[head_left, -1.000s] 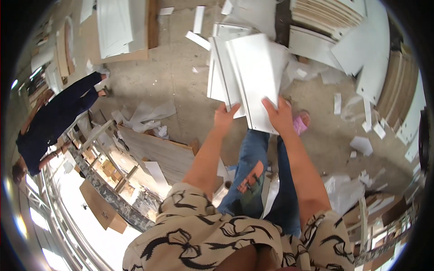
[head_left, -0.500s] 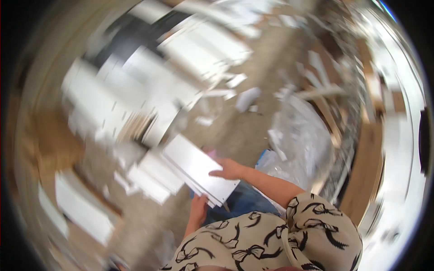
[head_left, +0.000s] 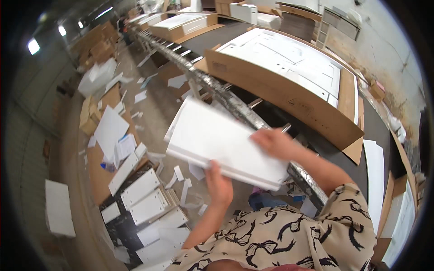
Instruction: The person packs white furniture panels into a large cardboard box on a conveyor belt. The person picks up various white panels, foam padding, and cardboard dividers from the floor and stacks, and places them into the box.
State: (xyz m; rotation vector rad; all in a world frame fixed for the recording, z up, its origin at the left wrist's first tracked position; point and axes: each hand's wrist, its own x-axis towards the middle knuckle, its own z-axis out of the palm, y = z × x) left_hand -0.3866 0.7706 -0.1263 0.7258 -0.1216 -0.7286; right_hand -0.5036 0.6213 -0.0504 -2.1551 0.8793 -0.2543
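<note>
A small stack of white rectangular panels (head_left: 217, 135) is held up in front of me, tilted. My left hand (head_left: 219, 183) grips its near long edge, with some fingers hidden beneath. At the right, my right hand (head_left: 276, 144) is closed on the far edge near the stack's end. It is slightly blurred. Beyond the panels, an open cardboard box (head_left: 285, 97) rests on a dark conveyor belt (head_left: 201, 39). White panels with cutouts and small holes (head_left: 289, 58) lie inside that box.
A silvery, wrapped conveyor rail (head_left: 226, 97) runs diagonally past the panels. At lower left, white boards (head_left: 147, 205) lie in piles on a dark surface. Scraps litter the floor beside a crumpled plastic sheet (head_left: 100, 77). Another cardboard box (head_left: 185, 25) stands farther along the belt.
My view has swung from the board piles and littered floor toward the conveyor. The panels have come up from near my lap, still in both hands; my right hand is now at their far edge.
</note>
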